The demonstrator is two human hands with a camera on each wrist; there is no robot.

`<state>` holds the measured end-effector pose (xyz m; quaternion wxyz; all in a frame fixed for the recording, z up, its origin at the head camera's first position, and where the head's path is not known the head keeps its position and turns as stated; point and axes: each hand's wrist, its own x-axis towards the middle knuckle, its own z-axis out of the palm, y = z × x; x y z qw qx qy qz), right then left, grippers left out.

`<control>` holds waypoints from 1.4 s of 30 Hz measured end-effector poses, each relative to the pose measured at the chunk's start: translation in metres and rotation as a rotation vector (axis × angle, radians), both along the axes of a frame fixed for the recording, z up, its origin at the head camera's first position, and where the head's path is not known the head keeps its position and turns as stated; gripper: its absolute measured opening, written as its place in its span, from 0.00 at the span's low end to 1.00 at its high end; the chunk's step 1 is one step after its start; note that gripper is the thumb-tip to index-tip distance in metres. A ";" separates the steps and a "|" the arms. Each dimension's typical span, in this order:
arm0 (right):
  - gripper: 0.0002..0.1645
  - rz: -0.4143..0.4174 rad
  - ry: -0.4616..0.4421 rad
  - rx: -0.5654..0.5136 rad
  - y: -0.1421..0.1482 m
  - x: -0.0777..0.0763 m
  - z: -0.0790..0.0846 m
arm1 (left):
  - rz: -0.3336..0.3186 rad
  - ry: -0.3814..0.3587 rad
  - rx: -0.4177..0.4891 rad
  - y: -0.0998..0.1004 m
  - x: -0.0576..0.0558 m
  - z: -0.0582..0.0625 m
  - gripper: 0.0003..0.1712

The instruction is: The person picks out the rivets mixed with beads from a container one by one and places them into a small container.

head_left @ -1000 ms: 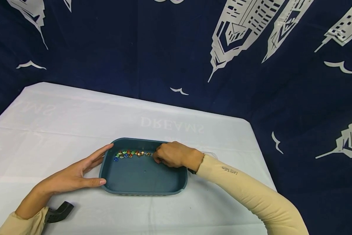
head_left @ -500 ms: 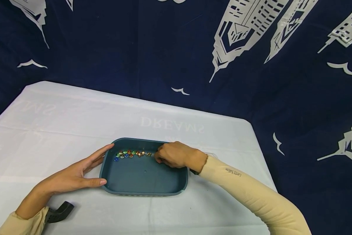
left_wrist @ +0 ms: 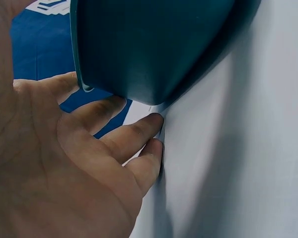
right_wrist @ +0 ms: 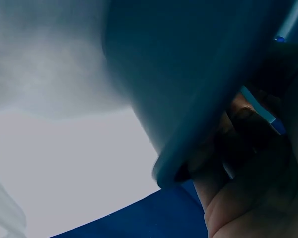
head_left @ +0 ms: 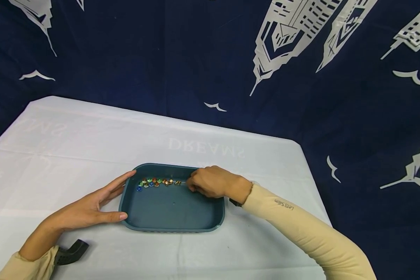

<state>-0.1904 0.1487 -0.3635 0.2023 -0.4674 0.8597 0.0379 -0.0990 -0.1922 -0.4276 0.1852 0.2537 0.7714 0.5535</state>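
A dark teal rectangular tray (head_left: 171,216) lies on the white-covered table. Along its far side runs a row of small shiny glass gems (head_left: 155,181) in green, orange, blue and gold. My left hand (head_left: 85,209) spans the tray's left end, thumb on the near rim corner and fairly straight fingers along the outside. My right hand (head_left: 215,182) reaches over the far right part with its fingers curled down inside, at the right end of the gem row. Its fingertips are hidden in the head view and shadowed in the right wrist view; I cannot tell what they hold.
White cloth (head_left: 90,155) covers the table around the tray. A black wrist device (head_left: 71,252) sticks out beside the left cuff. Behind the table hangs a dark blue curtain (head_left: 125,58) printed with white buildings and birds.
My right hand has shifted slightly right and away from me, still inside the tray. The left hand, tray and gem row stay nearly the same.
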 end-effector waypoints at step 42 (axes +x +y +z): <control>0.10 -0.118 0.062 -0.119 0.048 -0.001 0.035 | -0.002 -0.002 -0.003 0.001 0.000 0.001 0.55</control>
